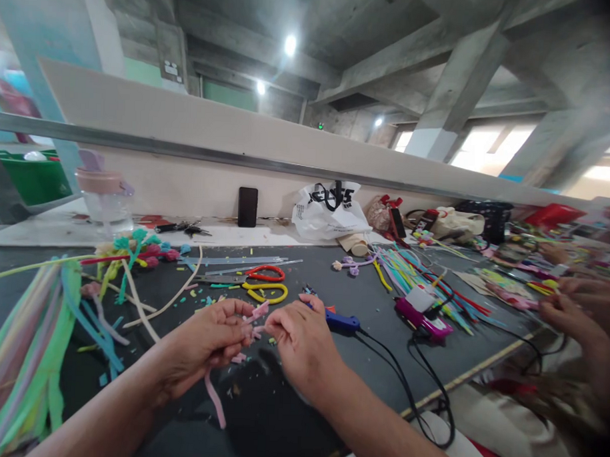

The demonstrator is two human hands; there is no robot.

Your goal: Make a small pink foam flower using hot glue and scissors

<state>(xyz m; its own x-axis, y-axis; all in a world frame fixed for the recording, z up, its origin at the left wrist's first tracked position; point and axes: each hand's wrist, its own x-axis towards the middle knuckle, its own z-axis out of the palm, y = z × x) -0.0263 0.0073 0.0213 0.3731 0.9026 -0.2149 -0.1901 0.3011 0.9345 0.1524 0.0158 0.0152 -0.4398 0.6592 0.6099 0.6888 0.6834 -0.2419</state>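
My left hand (213,342) is closed around a pink fuzzy pipe cleaner (215,400), bent into small loops at the fingertips, with a loose tail hanging below. Thumb and forefinger of my right hand (301,338) pinch a small end of the same pink piece. Just behind the hands lie scissors (265,292) with one red and one yellow handle loop. A blue glue gun (342,322) with a black cord rests right of my right hand, its front part hidden behind that hand. Small cut scraps (217,299) are scattered around.
Pastel strips (35,339) and finished coloured flowers (139,249) lie at left, near a clear bottle (103,195). A phone (248,207) and white bag (330,213) stand along the partition. More strips (408,279) and a magenta power strip (424,321) sit at right, near a co-worker's hands (572,311).
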